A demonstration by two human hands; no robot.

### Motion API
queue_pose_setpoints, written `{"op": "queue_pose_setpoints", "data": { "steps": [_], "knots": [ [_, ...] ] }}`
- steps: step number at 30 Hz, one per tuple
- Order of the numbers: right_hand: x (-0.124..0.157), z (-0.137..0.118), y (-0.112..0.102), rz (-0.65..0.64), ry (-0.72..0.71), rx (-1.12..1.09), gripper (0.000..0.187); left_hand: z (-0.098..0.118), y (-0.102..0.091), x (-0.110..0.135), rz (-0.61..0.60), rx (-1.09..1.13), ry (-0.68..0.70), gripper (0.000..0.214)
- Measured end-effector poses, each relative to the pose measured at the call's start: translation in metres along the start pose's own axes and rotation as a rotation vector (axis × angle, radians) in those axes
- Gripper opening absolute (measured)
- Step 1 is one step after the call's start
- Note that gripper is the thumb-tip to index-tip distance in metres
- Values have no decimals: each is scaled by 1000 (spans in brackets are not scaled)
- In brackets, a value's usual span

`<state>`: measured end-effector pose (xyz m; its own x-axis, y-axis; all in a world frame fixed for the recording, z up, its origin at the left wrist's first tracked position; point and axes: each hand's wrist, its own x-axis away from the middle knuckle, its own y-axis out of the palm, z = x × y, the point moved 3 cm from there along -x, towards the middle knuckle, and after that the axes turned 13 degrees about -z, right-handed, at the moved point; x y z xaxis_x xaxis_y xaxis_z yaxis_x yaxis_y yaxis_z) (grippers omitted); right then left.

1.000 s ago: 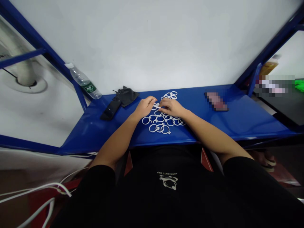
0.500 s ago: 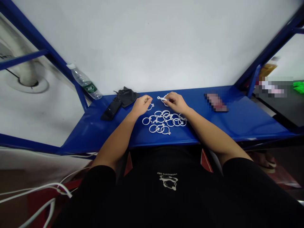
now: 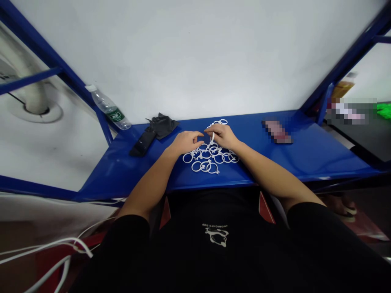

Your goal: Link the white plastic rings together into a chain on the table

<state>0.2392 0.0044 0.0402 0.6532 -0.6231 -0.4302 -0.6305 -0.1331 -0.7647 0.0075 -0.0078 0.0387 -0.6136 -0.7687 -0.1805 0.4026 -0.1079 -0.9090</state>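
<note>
Several white plastic rings lie spread on the blue metal table in front of me. A smaller group of white rings lies further back. My right hand pinches one white ring upright above the near pile. Just to its left, my left hand rests with its fingers curled and its fingertips pointing at that ring; whether it grips anything is unclear.
A black phone and a crumpled black cloth lie at the left rear of the table. A plastic water bottle leans against the blue frame. A blurred object lies at the right. White cables hang below on the left.
My right hand came back from the far rings toward me, bringing a ring over the near pile. My left hand moved right to meet it.
</note>
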Motion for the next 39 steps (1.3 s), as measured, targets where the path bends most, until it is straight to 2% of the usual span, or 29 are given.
{"op": "queue_pose_setpoints", "data": {
  "steps": [5, 11, 16, 18, 22, 25, 32, 36, 39],
  "knots": [
    [1, 3, 2, 14, 38, -31, 32, 15, 0, 3, 150, -60, 145, 29],
    [2, 2, 8, 3, 82, -143, 35, 31, 6, 3, 160, -149, 304, 25],
    [1, 1, 8, -7, 86, -157, 36, 34, 8, 4, 289, -199, 466, 23],
    [1, 2, 8, -24, 93, -149, 41, 35, 11, 4, 304, -196, 499, 22],
    [2, 4, 8, -63, 97, -102, 48, 35, 15, 1, 320, -146, 453, 21],
    [3, 4, 4, -49, 95, -19, 43, 32, 12, 1, 390, -79, 392, 22],
    [6, -5, -9, 148, 68, 109, 31, 19, 4, 0, 472, 50, 219, 20],
    [5, -7, -5, 75, -53, 108, 24, 16, 6, -2, 449, 80, 192, 18],
    [5, -5, 0, 54, -73, 84, 24, 16, 7, -2, 423, 87, 212, 17]
  ]
}}
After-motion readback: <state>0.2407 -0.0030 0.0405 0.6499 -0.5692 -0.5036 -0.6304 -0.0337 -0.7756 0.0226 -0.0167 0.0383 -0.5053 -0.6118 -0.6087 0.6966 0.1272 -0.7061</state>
